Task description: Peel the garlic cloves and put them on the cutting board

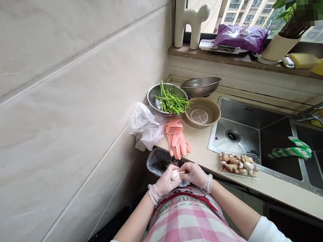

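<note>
Both hands wear thin clear gloves and meet just above the apron, off the near edge of the bench. The left hand is curled around a small white garlic clove, which sits against its fingertips. The right hand is pinched narrow at the same clove, its fingertips touching it from the other side. Just beyond the hands, at the near left corner of the bench, a dark bin with a clear liner stands open.

A tray of garlic lies on the bench edge beside the sink, to the right of the hands. Pink rubber gloves lie further in, then a woven basket and a steel bowl of green stems towards the far edge.

The apron is pink check; its upside-down lettering is partly hidden, and "LITTLE" can be read.
</note>
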Demonstrator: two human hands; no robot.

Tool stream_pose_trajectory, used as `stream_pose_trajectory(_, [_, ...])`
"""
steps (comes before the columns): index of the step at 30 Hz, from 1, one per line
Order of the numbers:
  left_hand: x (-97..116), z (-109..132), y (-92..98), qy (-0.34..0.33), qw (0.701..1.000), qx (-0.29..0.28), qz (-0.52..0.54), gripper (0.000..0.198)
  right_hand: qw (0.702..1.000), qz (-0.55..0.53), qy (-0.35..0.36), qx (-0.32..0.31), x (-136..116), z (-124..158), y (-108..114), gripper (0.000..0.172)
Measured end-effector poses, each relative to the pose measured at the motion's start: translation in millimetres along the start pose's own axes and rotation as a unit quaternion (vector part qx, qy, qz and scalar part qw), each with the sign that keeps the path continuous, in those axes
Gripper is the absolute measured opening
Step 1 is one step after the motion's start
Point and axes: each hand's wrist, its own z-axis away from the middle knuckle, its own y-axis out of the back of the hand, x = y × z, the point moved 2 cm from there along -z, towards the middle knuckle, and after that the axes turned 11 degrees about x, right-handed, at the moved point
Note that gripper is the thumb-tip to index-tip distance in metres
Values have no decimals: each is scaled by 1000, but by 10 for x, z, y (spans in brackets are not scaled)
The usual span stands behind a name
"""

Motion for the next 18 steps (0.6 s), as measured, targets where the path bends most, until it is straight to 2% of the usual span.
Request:
stream_pose_trajectory(2, [15, 14, -29, -3, 1000, -4, -10, 40, 999, 49, 22, 4, -63, 10, -7, 16])
stream_pose_trajectory(4, [-24, 6, -71, -12, 999, 19, -23, 38, 995, 93, 24, 28, -124, 18, -34, 16])
stream_pose_trajectory(7, [-150, -45, -130, -52, 991, 106, -70, 34, 990, 119, -12, 81, -160, 23, -100, 16])
stream_pose_trajectory(9, [-225, -80, -159, -94, 976, 165, -110, 30, 987, 101, -42, 116, -142, 28, -142, 14])
stream_pose_trajectory(11, [-257, -96, -176, -114, 965, 201, -125, 27, 986, 61, -63, 144, -98, 36, -166, 12])
stream_pose_trajectory(15, [-149, -53, -162, -74, 977, 194, -53, 37, 990, -37, -50, 128, -4, 56, -140, 11])
stream_pose_trajectory(18, [-7, 2, -97, -32, 984, 168, 49, 43, 994, -45, -4, 98, 13, 60, -50, 16])
